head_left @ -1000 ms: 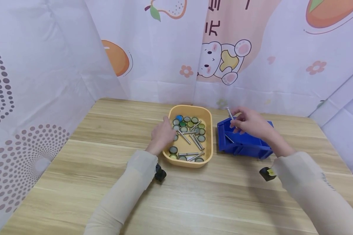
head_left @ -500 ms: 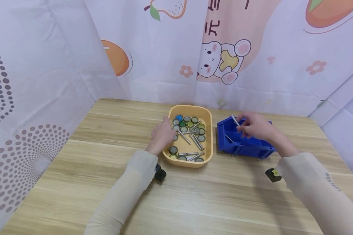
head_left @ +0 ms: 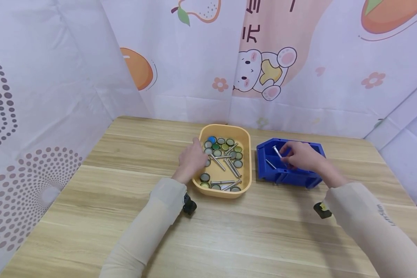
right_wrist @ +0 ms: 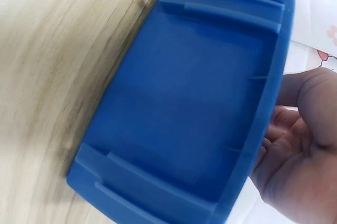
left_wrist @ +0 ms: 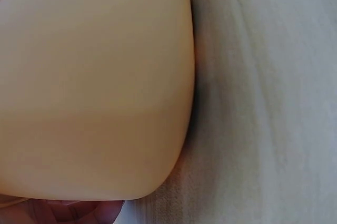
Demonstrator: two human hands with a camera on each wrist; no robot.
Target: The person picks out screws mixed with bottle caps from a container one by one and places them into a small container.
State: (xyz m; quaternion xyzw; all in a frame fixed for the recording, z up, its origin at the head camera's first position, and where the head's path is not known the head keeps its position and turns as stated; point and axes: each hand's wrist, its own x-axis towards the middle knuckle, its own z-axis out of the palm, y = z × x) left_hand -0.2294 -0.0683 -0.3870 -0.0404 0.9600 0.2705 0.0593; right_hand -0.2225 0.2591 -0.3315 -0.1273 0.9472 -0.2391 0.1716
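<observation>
My right hand [head_left: 302,156] pinches a silver bolt [head_left: 277,151] by one end, slanted over the blue bin [head_left: 281,177]. Inside that bin a second bolt [head_left: 271,164] lies in the left part. In the right wrist view the bin's side wall [right_wrist: 179,87] hides the fingertips and the bolt. At the left rim of a yellow plastic tub [head_left: 248,170], my left hand [head_left: 193,157] grips the edge. The left wrist view is mostly the tub's outer wall [left_wrist: 95,76], with fingers [left_wrist: 79,212] showing past the rim. Bottle caps [head_left: 217,153] and several bolts [head_left: 218,163] lie mixed in the tub.
Tub and bin stand side by side on a wood-grain table [head_left: 222,239], a narrow gap between them. Behind the table hangs a printed curtain [head_left: 194,104]. Each wrist carries a small black camera, such as the left camera [head_left: 189,207].
The right hand has moved right and lowered the bolt from above the blue bin's back edge to over its inside. The left hand and the tub have stayed put.
</observation>
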